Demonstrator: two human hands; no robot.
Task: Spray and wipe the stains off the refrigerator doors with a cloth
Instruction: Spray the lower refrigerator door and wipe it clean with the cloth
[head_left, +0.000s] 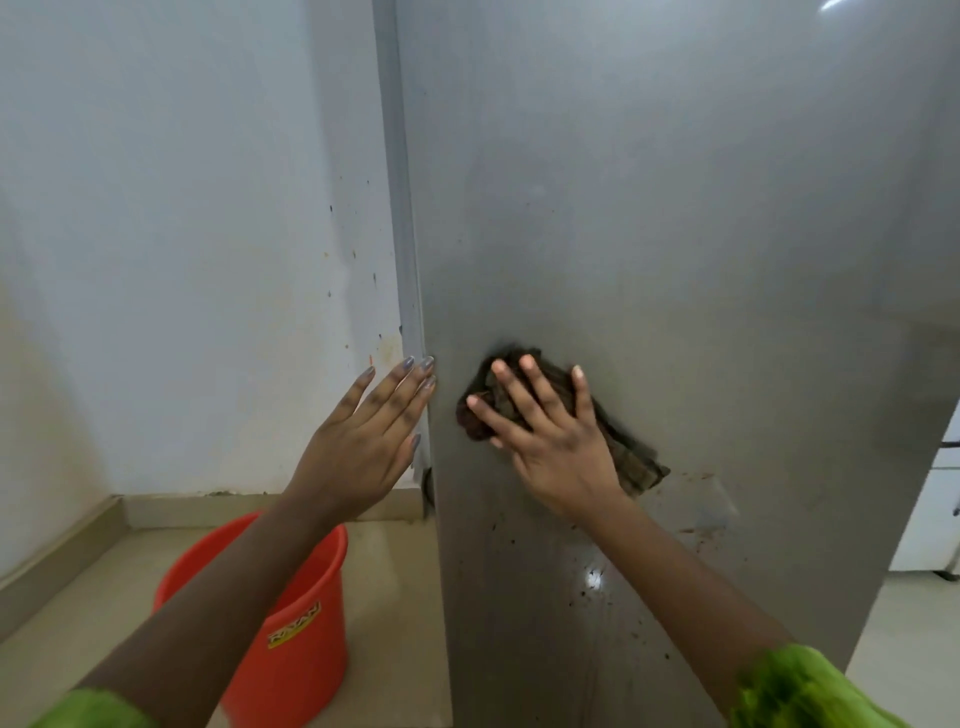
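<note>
Against the grey, speckled refrigerator door (675, 260), our right hand (550, 441) presses the crumpled brown cloth (628, 457) flat with fingers splayed, the empty, open left hand (363, 441) bracing the door's edge; we should work downward over the dark stains (587, 587).

The right hand (550, 441) covers the middle of the dark cloth (636, 460) — only its crumpled ends show, at ten and four o'clock of the palm. The left hand (363, 441) hides part of the refrigerator door's (675, 234) edge; whether its fingertips touch is unclear. The left forearm crosses the orange bucket (306, 649), and the bucket's inside is out of sight. Both green sleeves (800, 691) are cut off at six o'clock — the bucket's yellow label is too blurred to read.
</note>
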